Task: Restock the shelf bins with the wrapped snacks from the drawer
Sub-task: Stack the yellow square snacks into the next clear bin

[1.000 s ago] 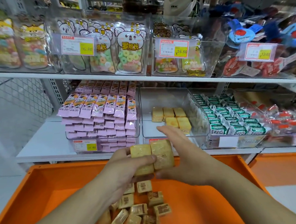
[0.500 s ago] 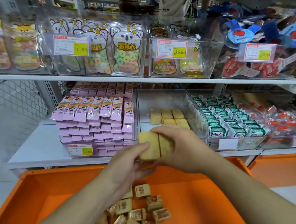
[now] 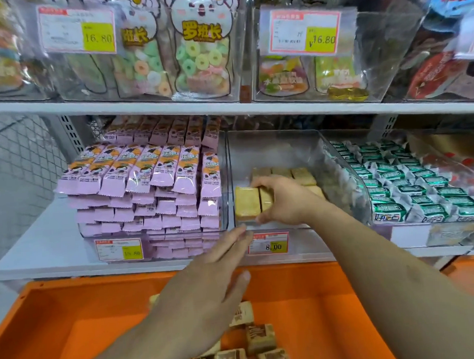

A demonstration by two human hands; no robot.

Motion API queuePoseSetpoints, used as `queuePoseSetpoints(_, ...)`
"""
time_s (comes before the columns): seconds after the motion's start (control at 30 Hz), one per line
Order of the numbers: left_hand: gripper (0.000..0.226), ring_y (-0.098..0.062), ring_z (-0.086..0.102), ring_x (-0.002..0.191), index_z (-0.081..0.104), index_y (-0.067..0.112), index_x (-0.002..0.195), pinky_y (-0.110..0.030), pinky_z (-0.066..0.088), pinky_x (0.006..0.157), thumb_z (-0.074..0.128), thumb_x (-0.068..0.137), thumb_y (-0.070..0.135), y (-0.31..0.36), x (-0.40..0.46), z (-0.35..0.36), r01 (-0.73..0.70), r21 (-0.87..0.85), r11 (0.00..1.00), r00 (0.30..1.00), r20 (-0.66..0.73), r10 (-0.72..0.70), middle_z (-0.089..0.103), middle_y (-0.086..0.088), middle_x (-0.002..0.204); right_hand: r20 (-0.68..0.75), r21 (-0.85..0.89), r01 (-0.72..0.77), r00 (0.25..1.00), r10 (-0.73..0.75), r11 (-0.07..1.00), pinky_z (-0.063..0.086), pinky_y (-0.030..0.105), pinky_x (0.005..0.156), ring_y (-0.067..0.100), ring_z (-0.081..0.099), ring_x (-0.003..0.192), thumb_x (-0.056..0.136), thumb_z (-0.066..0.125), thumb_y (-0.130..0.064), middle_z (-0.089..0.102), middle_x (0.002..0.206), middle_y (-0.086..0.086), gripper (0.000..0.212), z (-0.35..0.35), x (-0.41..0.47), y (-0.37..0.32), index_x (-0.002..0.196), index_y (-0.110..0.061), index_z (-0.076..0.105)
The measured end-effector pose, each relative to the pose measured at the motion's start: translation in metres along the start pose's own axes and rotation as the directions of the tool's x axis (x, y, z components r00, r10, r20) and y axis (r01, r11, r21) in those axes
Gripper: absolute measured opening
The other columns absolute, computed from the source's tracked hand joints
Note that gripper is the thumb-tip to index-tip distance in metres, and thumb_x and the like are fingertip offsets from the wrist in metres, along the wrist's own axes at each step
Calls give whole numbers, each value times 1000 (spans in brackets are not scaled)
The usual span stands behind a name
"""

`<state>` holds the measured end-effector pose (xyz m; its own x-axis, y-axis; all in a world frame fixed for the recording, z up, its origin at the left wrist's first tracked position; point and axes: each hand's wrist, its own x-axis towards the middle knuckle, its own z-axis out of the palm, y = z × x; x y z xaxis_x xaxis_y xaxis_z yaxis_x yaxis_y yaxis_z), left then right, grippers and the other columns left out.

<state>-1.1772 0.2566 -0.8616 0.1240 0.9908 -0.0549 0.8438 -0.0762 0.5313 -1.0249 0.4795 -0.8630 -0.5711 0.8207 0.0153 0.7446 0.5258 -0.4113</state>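
Our right hand curls over two tan wrapped snacks, thumb below at the near side and fingers across the top, holding them side by side inside the clear bin at its front left corner. The outer one sits close against the bin's left wall and just behind the front lip; whether they already rest on the bin floor we cannot tell. Behind our knuckles lie the snacks already stocked, a short row toward the middle of the bin. Our left hand is flat and relaxed, holding nothing, its fingertips near the bin's front lip above the orange drawer.

To finish this well, we judge the pair should go down flat and square to the left wall, in line with the row behind, so later ones pack tight. We should let go only once both rest on the floor, then lift the fingers straight up so as not to drag them askew. The left hand is well placed to drop to the loose snacks in the drawer near its front edge. The pink packets fill the neighbouring bin on the left, green ones the right.
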Motion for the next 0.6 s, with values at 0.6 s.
queuePoseSetpoints(0.6,65,9,26,147,-12,60,156,-23,43,108,31,107,57,0,-1,1,-13,19,1000,1000,22,13,-33,54,146,157,-94,25,988,-10,995,38,39,120,15,45,144,88,79,-50,49,157,-9,71,3,1,13,152,-36,50)
